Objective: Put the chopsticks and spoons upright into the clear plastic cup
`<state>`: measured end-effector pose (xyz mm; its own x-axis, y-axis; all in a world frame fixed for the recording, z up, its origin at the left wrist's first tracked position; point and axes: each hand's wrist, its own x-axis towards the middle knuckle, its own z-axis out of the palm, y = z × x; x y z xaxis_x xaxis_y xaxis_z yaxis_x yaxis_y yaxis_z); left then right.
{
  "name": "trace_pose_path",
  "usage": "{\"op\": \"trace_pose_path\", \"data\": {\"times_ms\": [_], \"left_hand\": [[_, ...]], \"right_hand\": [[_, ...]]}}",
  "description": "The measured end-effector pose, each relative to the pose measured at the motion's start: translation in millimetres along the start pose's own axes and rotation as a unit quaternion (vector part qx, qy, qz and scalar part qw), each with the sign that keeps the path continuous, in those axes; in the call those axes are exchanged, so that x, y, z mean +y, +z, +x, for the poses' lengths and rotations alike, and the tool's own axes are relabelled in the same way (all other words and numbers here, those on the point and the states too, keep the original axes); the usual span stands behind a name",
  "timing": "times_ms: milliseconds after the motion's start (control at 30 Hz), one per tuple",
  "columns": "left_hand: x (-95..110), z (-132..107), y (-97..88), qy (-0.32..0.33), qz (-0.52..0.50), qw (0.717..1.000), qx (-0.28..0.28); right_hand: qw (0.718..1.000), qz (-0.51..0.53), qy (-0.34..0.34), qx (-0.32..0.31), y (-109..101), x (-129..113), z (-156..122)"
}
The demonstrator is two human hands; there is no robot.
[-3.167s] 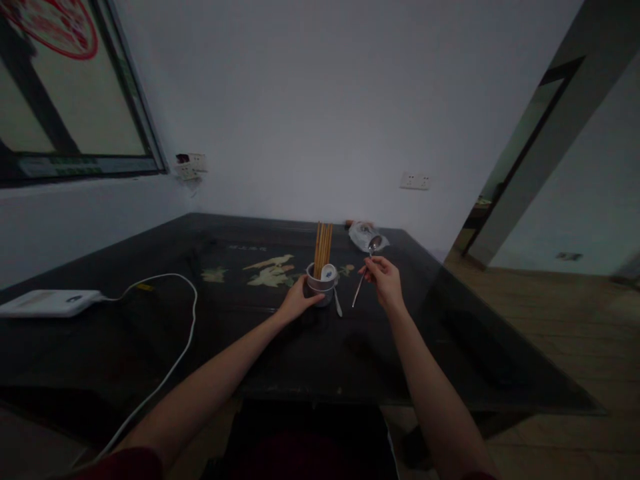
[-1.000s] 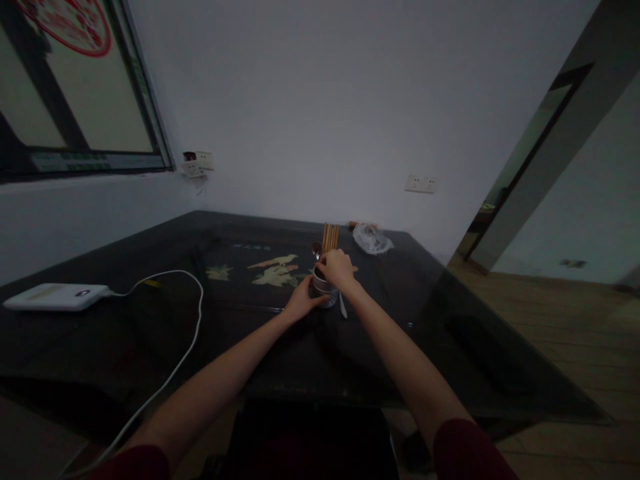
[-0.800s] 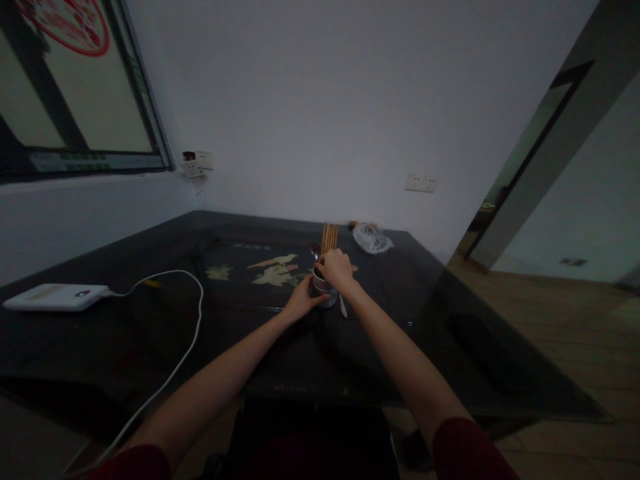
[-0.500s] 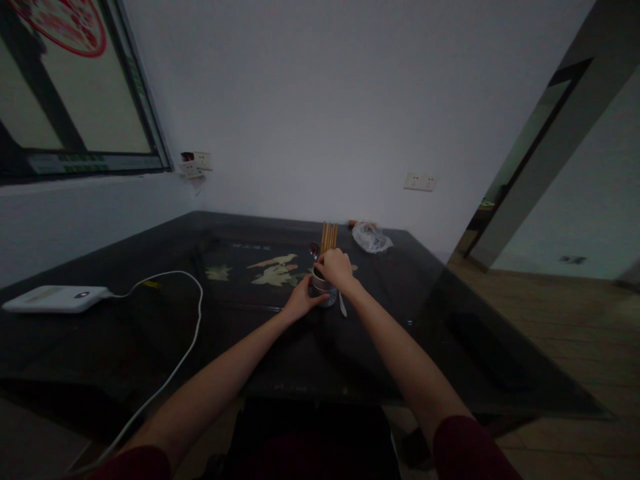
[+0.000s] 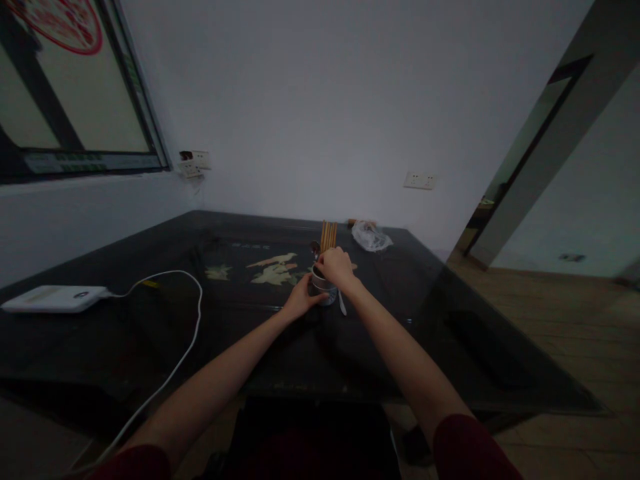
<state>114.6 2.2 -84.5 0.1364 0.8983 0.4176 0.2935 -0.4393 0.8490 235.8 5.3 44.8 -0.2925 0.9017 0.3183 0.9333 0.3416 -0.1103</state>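
Note:
On the dark table, a small metallic-looking cup (image 5: 321, 283) stands in front of me. My left hand (image 5: 301, 298) is wrapped around its near left side, thumb across the front. Fingers closed, my right hand (image 5: 336, 265) is at the cup's rim from above; what they pinch, if anything, is hidden. Several wooden chopsticks (image 5: 329, 235) stand upright behind the right hand, their lower ends out of sight. A shiny spoon bowl (image 5: 315, 247) shows left of them. Just right of the cup lies a light-coloured utensil handle (image 5: 342, 304), its other end covered by my right hand.
A crumpled clear plastic bag (image 5: 370, 237) lies at the table's back edge. On the left, a white power bank (image 5: 55, 299) has a white cable (image 5: 199, 313) running toward me. A dark flat object (image 5: 487, 347) rests at the right. The table (image 5: 240, 340) meets the wall behind.
The view has shifted very slightly. Both hands stay at the cup in nearly the same pose, and no object has visibly been moved.

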Motion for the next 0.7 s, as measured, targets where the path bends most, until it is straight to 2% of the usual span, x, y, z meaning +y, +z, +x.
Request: {"op": "trace_pose_path", "data": {"times_ms": [167, 333, 500, 600, 700], "left_hand": [[3, 0, -0.6, -0.013, -0.010, 1.000, -0.001], [8, -1, -0.4, -0.025, -0.017, 1.000, 0.006], [14, -2, -1.4, -0.036, 0.007, 0.999, 0.010], [14, -2, -2.1, -0.035, 0.012, 0.999, 0.006], [11, -1, -2.4, -0.033, 0.008, 0.999, 0.001]], "right_hand": [[1.000, -0.005, 0.005, -0.001, 2, -1, -1], [1.000, -0.002, 0.003, 0.025, -5, 5, -5], [0.994, 0.044, 0.044, 0.090, -8, 32, -16], [0.985, 0.088, 0.085, 0.118, 2, 55, -29], [0.975, 0.137, 0.142, 0.098, 19, 73, -40]]}}
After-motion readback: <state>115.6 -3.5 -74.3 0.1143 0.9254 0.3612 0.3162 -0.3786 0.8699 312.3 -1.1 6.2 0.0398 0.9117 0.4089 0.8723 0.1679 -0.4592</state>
